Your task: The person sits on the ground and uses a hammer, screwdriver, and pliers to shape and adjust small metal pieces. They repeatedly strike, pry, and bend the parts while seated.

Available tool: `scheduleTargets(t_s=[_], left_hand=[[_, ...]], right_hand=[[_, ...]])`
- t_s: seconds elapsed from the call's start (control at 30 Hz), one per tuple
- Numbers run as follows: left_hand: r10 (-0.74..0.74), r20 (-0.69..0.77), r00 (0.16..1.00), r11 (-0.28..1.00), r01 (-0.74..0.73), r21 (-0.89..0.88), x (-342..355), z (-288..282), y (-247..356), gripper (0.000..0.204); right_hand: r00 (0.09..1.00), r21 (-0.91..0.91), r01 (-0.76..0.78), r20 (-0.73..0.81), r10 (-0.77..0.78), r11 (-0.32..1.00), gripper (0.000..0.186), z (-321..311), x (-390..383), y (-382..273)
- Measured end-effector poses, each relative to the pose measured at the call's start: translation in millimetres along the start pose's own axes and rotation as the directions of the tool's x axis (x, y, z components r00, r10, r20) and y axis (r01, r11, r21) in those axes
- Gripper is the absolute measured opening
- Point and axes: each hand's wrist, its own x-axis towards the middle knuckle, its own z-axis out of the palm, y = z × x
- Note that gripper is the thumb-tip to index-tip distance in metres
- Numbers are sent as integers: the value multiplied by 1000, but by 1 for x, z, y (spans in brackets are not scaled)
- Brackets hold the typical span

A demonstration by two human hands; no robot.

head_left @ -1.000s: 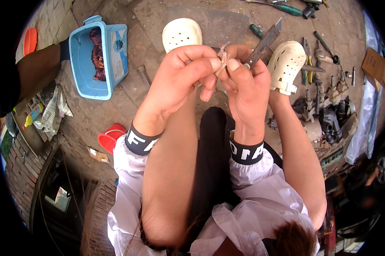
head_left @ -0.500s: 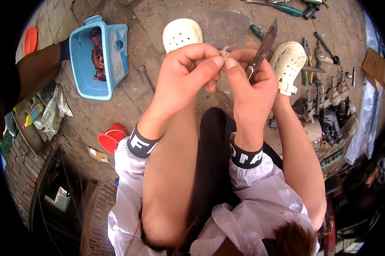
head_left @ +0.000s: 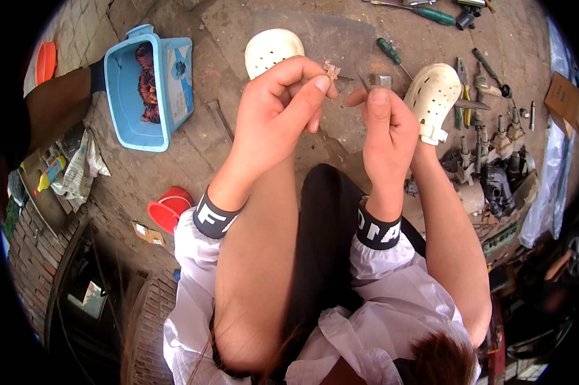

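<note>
My left hand (head_left: 276, 115) pinches a small pale, frayed bundle of thin material (head_left: 332, 72) between thumb and forefinger. To its right, separated from it by a small gap, my right hand (head_left: 389, 135) grips a knife (head_left: 365, 83), whose blade shows as a narrow strip above my thumb. Beyond my hands are my two cream clogs (head_left: 273, 48) and a metal sheet (head_left: 334, 29) on the paving. A green-handled screwdriver (head_left: 387, 48) lies beside the right clog.
A blue tub (head_left: 164, 128) holds dark, colourful coils, beside another person's limb (head_left: 58, 109). A red bucket (head_left: 164, 212) sits lower left. Pliers (head_left: 459, 83), screwdrivers and metal parts (head_left: 494, 179) lie at right, with cardboard (head_left: 565, 96) and plastic sheeting (head_left: 536, 212).
My hands have separated: the left rose slightly with the bundle, while the right moved right and turned, tipping the knife so that less of its blade shows.
</note>
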Motion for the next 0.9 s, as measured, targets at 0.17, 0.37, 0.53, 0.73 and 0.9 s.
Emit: scheduleTargets(t_s=[0.17,0.37,0.53,0.73,0.9], left_hand=[[10,-24,1000,1000,-10,-2,1,-1,-1,12],[10,-52,999,1000,-9,15,1,-3,-2,11],[-5,-57,998,1000,4,-22,2,-6,-5,9],[17,133,991,999,-10,-46,1,3,0,9],[-25,9,1000,982,26,-185,3,-5,-11,13]], right_hand=[[999,-120,24,34,-20,993,31,-3,-1,6],[1000,-126,0,31,4,992,30,2,-5,1],[983,-102,-149,91,159,984,35,0,-3,-4],[987,-106,-156,-65,149,982,39,12,0,23],[972,84,-183,-134,193,980,46,1,8,22]])
